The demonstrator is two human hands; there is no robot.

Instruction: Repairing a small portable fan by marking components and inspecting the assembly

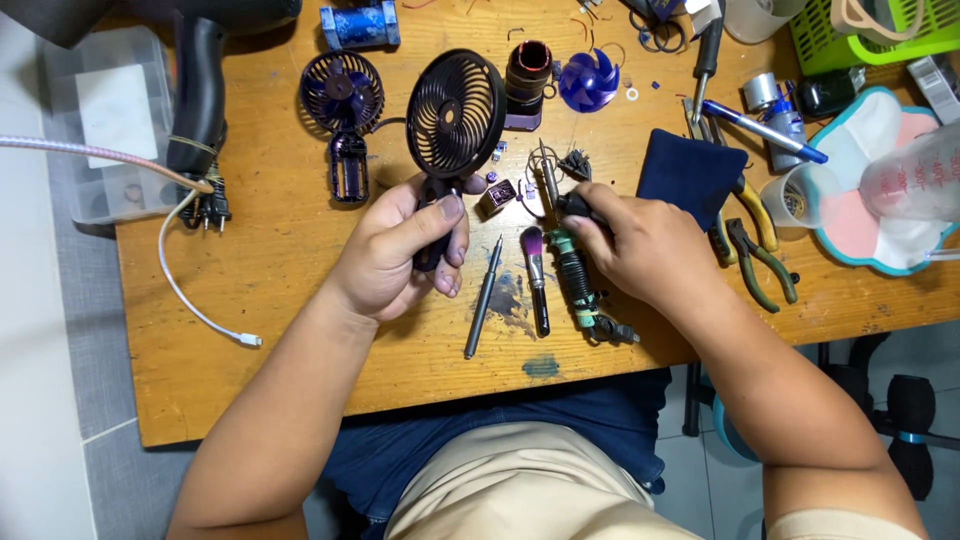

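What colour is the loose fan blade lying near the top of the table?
Blue; the fan blade shows best in the head view.

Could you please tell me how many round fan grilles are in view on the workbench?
2. One black fan grille is held up by the left hand; the other grille lies flat on the table to its left. More could be hidden under the clutter.

— Looks like a small repair bench at home?
— Seems so: worn wooden table [300, 330] strewn with pliers [765, 262], a soldering iron [572, 262], a screwdriver [483, 297], loose fan parts [342, 92].
— Anything else?
— Parts box [100, 120] at the side, tiled floor [60, 400] below.
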